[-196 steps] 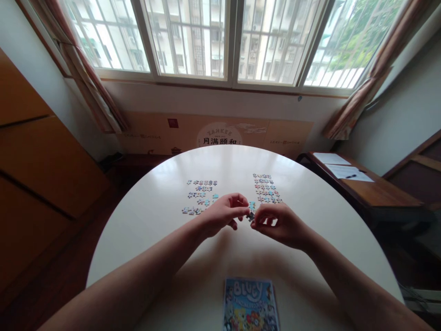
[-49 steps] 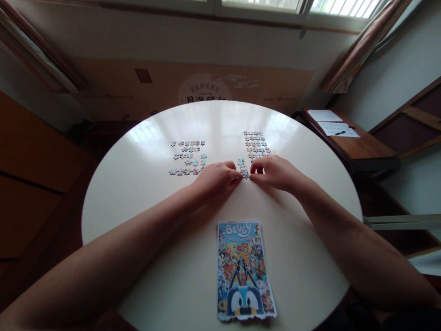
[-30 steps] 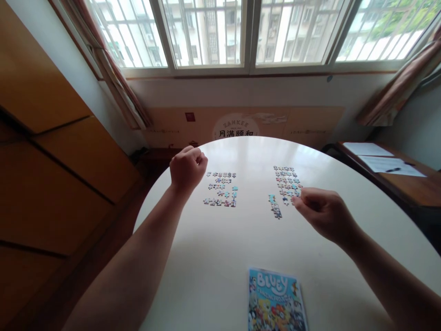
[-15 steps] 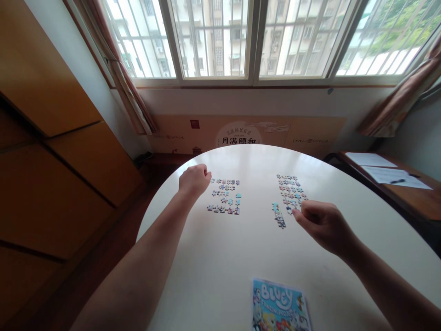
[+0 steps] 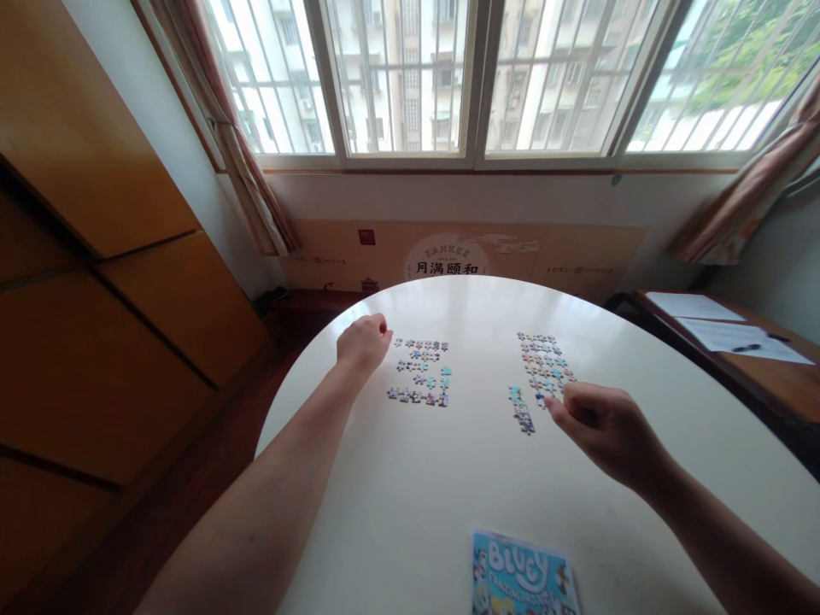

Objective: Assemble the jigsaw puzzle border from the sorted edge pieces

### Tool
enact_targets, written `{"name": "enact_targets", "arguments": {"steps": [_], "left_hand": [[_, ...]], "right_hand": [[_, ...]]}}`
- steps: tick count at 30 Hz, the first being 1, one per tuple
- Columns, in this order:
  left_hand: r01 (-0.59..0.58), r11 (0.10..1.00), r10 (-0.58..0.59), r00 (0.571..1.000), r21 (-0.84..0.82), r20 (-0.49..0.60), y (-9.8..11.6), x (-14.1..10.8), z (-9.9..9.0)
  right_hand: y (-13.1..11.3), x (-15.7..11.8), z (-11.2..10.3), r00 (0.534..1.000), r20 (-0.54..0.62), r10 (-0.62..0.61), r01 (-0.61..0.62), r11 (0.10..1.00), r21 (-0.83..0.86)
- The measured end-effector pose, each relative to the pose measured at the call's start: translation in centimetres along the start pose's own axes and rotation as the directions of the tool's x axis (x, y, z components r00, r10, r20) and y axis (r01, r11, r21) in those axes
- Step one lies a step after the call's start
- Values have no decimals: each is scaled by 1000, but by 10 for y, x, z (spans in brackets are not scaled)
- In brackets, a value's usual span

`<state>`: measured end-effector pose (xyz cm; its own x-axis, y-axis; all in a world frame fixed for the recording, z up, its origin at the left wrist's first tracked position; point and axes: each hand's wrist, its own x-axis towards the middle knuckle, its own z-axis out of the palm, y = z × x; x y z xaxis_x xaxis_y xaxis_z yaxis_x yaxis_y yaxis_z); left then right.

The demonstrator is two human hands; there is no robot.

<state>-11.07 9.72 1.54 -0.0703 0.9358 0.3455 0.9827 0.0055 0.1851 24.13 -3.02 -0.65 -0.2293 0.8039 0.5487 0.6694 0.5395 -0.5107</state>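
Both hands, left [image 5: 364, 343] and right [image 5: 606, 427], are curled; the Bluey picture [image 5: 524, 576] is cut off below.

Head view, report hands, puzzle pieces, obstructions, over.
Left hand curled shut beside left-side pieces. Right hand curled shut at right-side pieces, possibly hiding some. Narrow strip of pieces between both groups, in plain view.

So on the bench [image 5: 390, 478], the left batch of puzzle pieces [image 5: 421, 355] sits in rows just right of the left hand [image 5: 364, 342]. The right batch [image 5: 543, 359] is just beyond the right hand [image 5: 606, 423], a bit to its left, and a short strip of pieces [image 5: 524, 417] lies left of that hand. The picture sheet [image 5: 522, 576] is between the hands, nearer the wearer. Papers [image 5: 695, 306] lie on a side table [image 5: 785, 363] off past the right hand.
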Motion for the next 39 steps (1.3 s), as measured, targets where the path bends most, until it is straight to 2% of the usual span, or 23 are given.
{"name": "enact_targets", "arguments": {"steps": [4,10,14,24,29,32,35,39], "left_hand": [[-70,997,70,997,-11,-26,5,-2,3],[-326,944,322,945,-60,-60,18,-6,22],[-376,925,375,926,-49,-30,27,-9,30],[-267,963,268,936,-36,228,34,-11,33],[-166,986,167,932,-28,321,41,3,29],[-126,992,101,904,33,415,53,23,24],[-133,990,96,882,50,462,71,43,22],[-238,971,194,835,20,515,99,51,22]], "right_hand": [[-1,1,0,1000,-1,-20,20,1000,1],[-5,4,-1,999,-8,-32,32,999,0],[-6,3,0,1000,-3,-23,23,1000,0],[-10,9,-5,998,-30,-63,64,997,31],[-11,10,-9,996,-76,-45,47,998,34],[-7,11,-8,997,-74,-31,33,999,27],[0,12,-6,996,-85,-11,12,1000,20],[6,13,-6,994,-113,-3,3,1000,1]]}}
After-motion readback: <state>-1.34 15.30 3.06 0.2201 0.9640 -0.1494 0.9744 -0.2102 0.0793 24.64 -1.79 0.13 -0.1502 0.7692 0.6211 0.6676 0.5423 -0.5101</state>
